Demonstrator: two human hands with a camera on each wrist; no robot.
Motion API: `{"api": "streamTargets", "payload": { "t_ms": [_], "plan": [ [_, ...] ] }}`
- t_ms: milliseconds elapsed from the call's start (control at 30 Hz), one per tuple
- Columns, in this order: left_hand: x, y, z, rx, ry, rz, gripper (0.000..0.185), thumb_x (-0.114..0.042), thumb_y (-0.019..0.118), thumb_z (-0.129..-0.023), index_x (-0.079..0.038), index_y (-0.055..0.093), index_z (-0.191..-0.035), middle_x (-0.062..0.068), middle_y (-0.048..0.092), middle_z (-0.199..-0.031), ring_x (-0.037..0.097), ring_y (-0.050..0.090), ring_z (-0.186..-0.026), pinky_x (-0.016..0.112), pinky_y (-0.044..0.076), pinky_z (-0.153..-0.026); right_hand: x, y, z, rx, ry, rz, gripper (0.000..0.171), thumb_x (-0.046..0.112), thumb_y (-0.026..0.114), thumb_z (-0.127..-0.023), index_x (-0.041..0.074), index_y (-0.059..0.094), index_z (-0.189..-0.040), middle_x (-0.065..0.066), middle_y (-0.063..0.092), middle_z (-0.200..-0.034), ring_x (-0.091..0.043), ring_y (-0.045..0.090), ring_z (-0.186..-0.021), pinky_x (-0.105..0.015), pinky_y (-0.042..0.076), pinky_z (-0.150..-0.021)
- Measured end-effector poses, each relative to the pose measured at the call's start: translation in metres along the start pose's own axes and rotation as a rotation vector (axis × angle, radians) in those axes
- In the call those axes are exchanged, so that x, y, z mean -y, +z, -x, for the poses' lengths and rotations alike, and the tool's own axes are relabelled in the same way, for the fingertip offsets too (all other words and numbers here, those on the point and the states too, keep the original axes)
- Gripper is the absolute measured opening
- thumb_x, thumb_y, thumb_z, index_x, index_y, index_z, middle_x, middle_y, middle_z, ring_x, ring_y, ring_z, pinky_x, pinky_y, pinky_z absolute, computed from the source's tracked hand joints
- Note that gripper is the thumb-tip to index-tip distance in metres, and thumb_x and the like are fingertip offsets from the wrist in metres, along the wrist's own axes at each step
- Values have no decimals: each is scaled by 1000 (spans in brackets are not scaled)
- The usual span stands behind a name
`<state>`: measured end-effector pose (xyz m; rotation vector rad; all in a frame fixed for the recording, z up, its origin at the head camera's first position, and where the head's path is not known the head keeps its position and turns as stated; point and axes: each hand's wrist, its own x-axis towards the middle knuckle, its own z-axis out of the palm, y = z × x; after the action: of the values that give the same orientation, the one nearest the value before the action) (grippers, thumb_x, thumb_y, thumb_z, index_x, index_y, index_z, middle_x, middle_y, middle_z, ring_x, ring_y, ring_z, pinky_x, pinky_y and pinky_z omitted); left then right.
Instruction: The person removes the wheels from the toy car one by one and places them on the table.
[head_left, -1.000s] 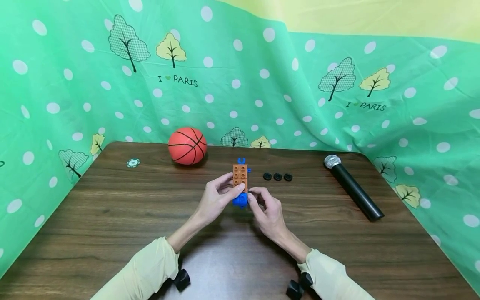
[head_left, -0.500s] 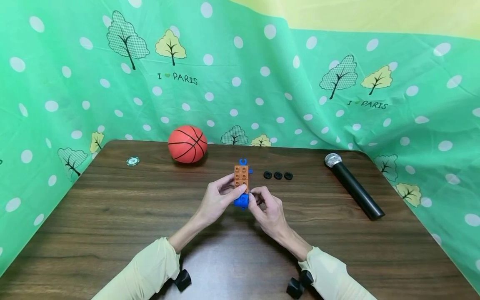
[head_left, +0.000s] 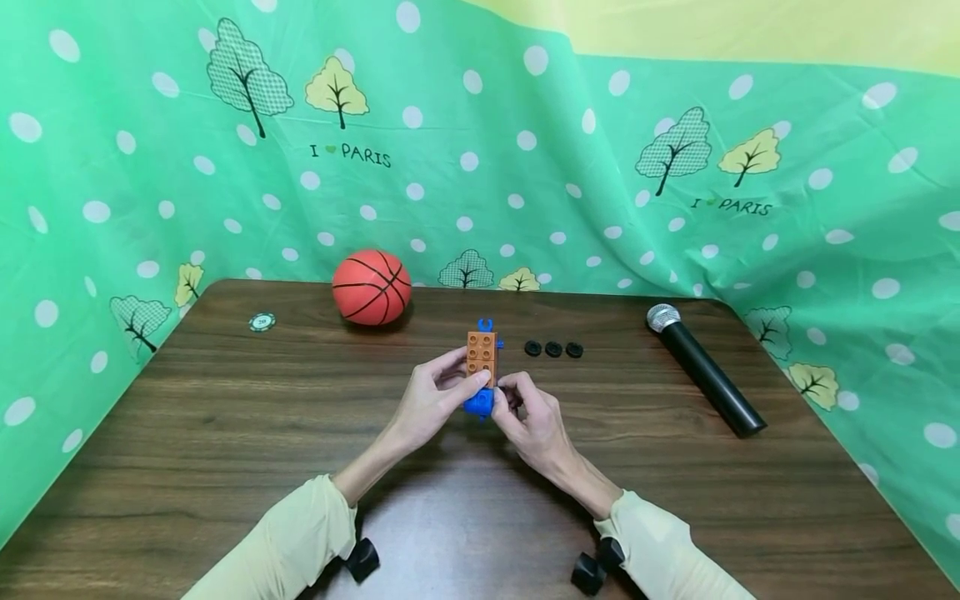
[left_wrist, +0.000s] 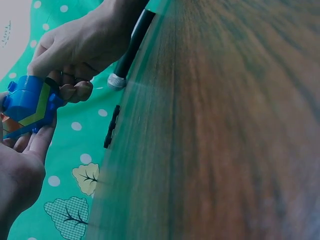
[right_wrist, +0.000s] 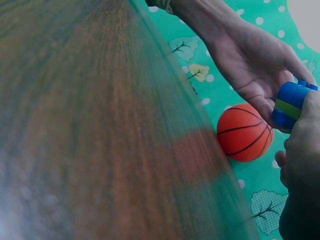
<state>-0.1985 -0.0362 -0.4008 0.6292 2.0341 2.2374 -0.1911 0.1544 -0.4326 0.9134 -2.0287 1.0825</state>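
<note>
A toy block vehicle, orange with studs on top (head_left: 481, 347) and blue at its near end (head_left: 478, 402), is held above the middle of the table. My left hand (head_left: 429, 406) grips it from the left, thumb over the orange studs. At the right side of the blue end, my right hand (head_left: 534, 421) pinches a small dark piece that looks like a black wheel (left_wrist: 51, 84), mostly hidden by the fingers. In the left wrist view, the blue end (left_wrist: 25, 97) shows a yellow-green band. Three black wheels (head_left: 553, 349) lie in a row beyond my right hand.
A red toy basketball (head_left: 371, 287) sits at the back left of the wooden table (head_left: 187, 433), with a poker chip (head_left: 262, 322) farther left. A black microphone (head_left: 707, 371) lies on the right. Green polka-dot cloth (head_left: 450, 192) hangs behind the table.
My right fingertips have moved slightly left, closer against the vehicle's blue end. The left hand keeps its grip, and the view has shifted a little.
</note>
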Motion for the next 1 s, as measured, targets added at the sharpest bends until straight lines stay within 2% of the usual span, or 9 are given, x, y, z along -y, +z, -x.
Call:
{"api": "streamTargets", "payload": {
  "t_ms": [100, 233, 367, 500, 633, 700, 800, 1000],
  "plan": [
    [-1, -1, -1, 7, 9, -10, 48, -13, 68, -101, 4, 56, -144, 19, 71, -111, 28, 73, -101, 33, 58, -86, 0, 0, -1, 6, -9, 16, 6, 1, 58, -93, 0, 58, -99, -4, 62, -76, -10, 56, -63, -25, 48, -50],
    [-2, -1, -3, 0, 18, 4, 47, -12, 68, -101, 4, 56, -143, 18, 71, -111, 28, 72, -102, 32, 58, -87, -1, -1, -1, 4, 6, 5, 8, -1, 57, -97, -1, 60, -104, -5, 64, -82, -13, 60, -69, -27, 53, -60],
    [-4, -2, -5, -27, 21, 20, 46, -11, 68, -100, 5, 57, -142, 19, 71, -111, 28, 72, -105, 32, 57, -88, 0, 0, 1, 3, 65, -95, 19, -8, 57, -98, -2, 62, -115, -7, 65, -88, -19, 62, -73, -25, 52, -67],
    [-6, -3, -5, -44, 14, 18, 47, -9, 68, -99, 5, 56, -142, 20, 71, -110, 27, 72, -104, 31, 57, -88, 3, 1, 0, 2, 112, -231, 27, -17, 53, -96, -6, 61, -119, -13, 65, -90, -22, 63, -73, -25, 53, -66],
    [-7, -3, -5, -21, 17, 26, 46, -10, 67, -100, 5, 56, -143, 19, 71, -112, 27, 72, -104, 32, 57, -89, 4, 0, 0, 13, 145, -333, 26, -21, 52, -95, -11, 59, -118, -19, 65, -91, -20, 65, -76, -31, 56, -64],
    [-6, -3, -5, -8, 19, 34, 46, -11, 67, -101, 4, 57, -143, 18, 71, -111, 27, 72, -104, 32, 57, -89, 4, -1, 0, 23, 153, -348, 25, -21, 52, -95, -11, 59, -116, -19, 64, -89, -21, 64, -73, -29, 55, -62],
    [-6, -3, -4, 4, 21, 39, 46, -11, 67, -101, 2, 57, -143, 17, 70, -110, 26, 72, -102, 32, 57, -88, 4, -3, -1, 30, 142, -317, 24, -18, 53, -94, -8, 59, -115, -16, 64, -86, -21, 62, -70, -27, 54, -63],
    [-6, -2, -3, 23, 30, 27, 47, -13, 68, -101, 3, 57, -144, 16, 70, -109, 24, 72, -100, 31, 58, -86, 1, -3, -3, 5, 0, -63, 21, -5, 59, -89, -4, 61, -110, -9, 66, -84, -17, 62, -70, -26, 54, -63]
  ]
}}
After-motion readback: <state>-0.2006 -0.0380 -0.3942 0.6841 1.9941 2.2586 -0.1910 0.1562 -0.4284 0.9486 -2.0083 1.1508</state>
